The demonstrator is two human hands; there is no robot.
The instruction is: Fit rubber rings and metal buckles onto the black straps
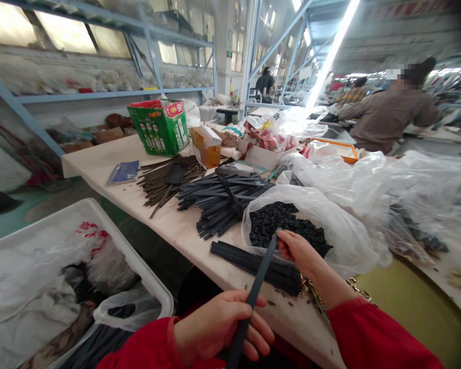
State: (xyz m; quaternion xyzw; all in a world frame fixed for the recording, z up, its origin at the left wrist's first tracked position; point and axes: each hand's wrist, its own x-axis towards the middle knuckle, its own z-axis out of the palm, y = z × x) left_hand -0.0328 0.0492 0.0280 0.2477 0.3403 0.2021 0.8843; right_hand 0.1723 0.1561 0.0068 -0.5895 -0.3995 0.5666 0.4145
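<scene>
A long flat black strip (260,277) runs between my two hands, slanting up to the right over the table's front edge. My left hand (226,325) is closed on its lower part, with the thumb on top and the fingers beneath. At the upper end, my right hand (292,247) pinches the tip. Just behind my right hand lies an open clear plastic bag (341,225) filled with small black pieces (280,220). A stack of black strips (249,264) rests on the table under the held strip. Farther back is a larger pile of dark strips (223,197).
Brownish strips (165,182), a blue booklet (123,172), a green carton (159,130) and a small cardboard box (206,146) stand farther back on the table (96,154). A white bin (130,256) sits at lower left. Plastic bags (407,179) crowd the right. A person (392,118) sits beyond.
</scene>
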